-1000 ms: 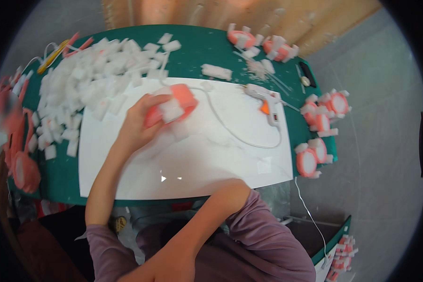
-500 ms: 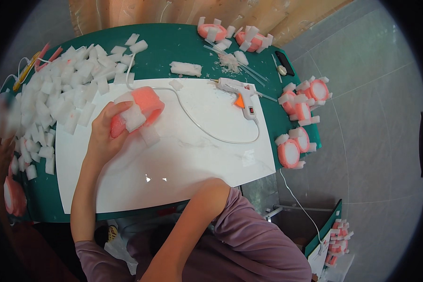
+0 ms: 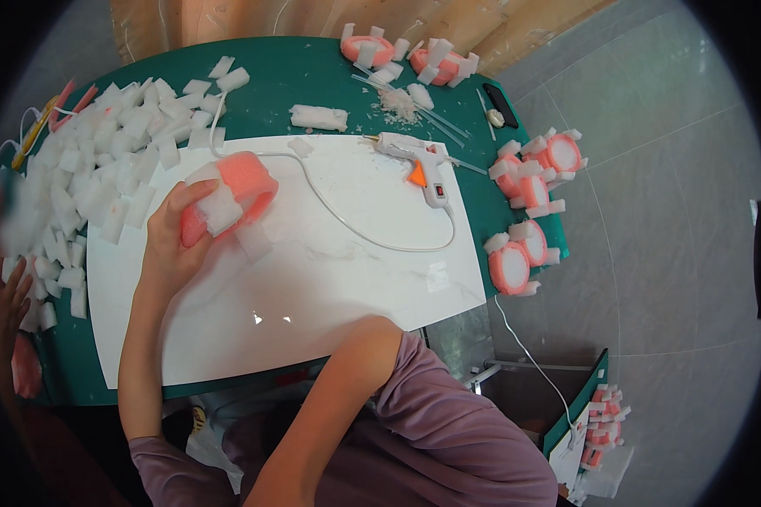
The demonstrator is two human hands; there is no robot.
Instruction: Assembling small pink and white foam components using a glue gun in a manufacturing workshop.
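My left hand (image 3: 176, 224) is closed round a pink foam ring (image 3: 254, 182), held tilted above the left part of a white board (image 3: 338, 321). A white foam block (image 3: 220, 209) sits against the ring's side beside my fingers. My right arm is bent, with its elbow over the board's near edge and the forearm running down out of the picture, so the right hand does not show. A white hot glue gun (image 3: 414, 160) with an orange trigger lies at the board's far right, its white cable looping across the board.
White foam blocks (image 3: 101, 160) are heaped on the green table (image 3: 271, 84) at left. Finished-looking pink rings with white blocks (image 3: 509, 266) stand along the right and far edges. Clear glue sticks (image 3: 431, 114) and a black phone (image 3: 500, 103) lie at far right. Another person's hand (image 3: 8, 296) is at far left.
The whole view has shifted slightly, moving the scene left. My left hand keeps its grip on the ring. At the far left, the other person's hand has come further into view.
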